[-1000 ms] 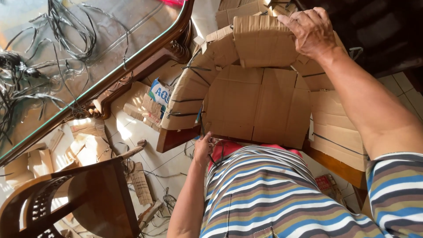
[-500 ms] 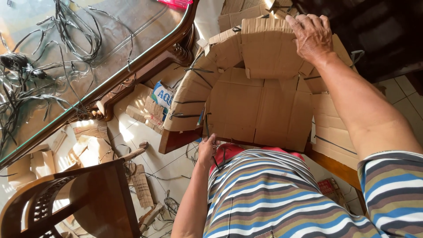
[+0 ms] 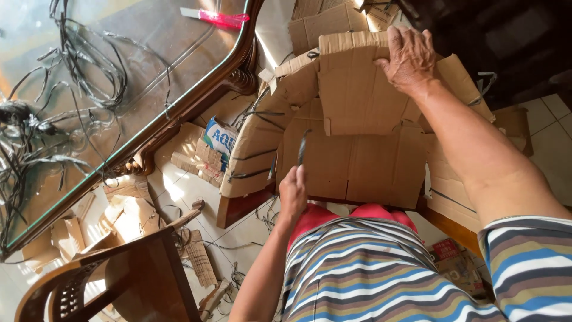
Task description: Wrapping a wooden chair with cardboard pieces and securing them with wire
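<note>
Cardboard sheets (image 3: 351, 164), flattened and stacked, lie in front of your lap, just past your left hand (image 3: 293, 194). That hand is closed around a dark strap (image 3: 301, 149), which stands up from your fist against the near sheet. Left of that hand, more bundled cardboard (image 3: 253, 152) leans, bound with dark bands. Farther off, your right hand (image 3: 408, 56) lies spread, palm down, pressing the top edge of an upper cardboard piece (image 3: 357, 83). Well to the left of both hands, loose dark straps (image 3: 59, 107) lie tangled on the glass surface (image 3: 149, 59).
</note>
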